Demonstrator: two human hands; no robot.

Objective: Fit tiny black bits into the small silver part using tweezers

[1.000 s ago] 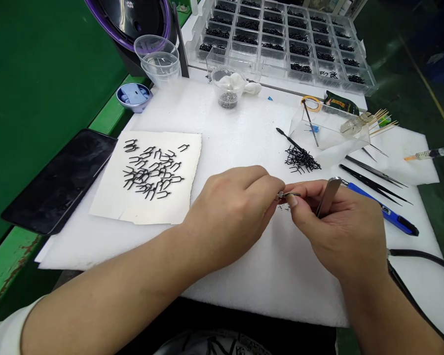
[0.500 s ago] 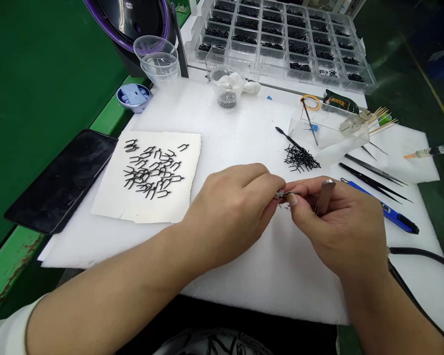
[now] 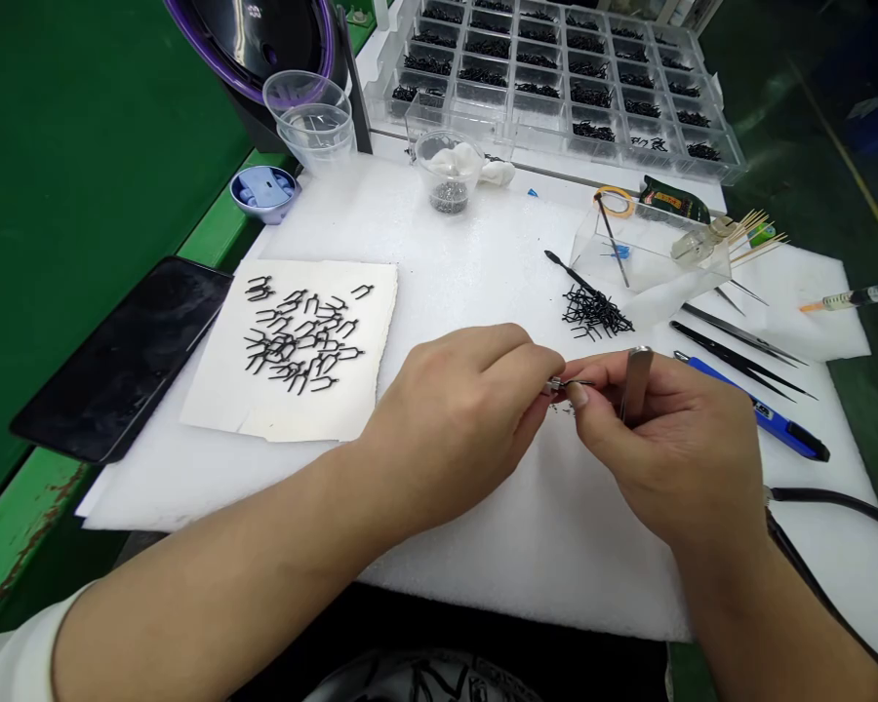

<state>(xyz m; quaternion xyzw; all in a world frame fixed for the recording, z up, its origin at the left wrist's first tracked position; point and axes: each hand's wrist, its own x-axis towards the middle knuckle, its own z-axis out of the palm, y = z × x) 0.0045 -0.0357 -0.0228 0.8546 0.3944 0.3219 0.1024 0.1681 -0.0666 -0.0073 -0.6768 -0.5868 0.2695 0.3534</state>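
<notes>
My left hand is closed, its thumb and fingertips pinching a small silvery metal piece. Facing it, my right hand pinches a thin dark piece whose tip meets the metal piece. A flat metal strip, bent like a tweezer end, stands up between my right thumb and fingers; the rest of it is hidden in the hand. Tiny dark bits lie on the white foam sheet under the fingertips. Beyond the hands is a heap of short black forked pieces.
Similar forked pieces lie on a cream card at left, beside a black tablet. Tweezers, a blue pen-like tool and black-handled pliers lie at right. A compartment box stands at the back, near plastic cups.
The flat metal strip in my right hand has tilted slightly and shifted a little left. Otherwise both hands keep the same place and grip.
</notes>
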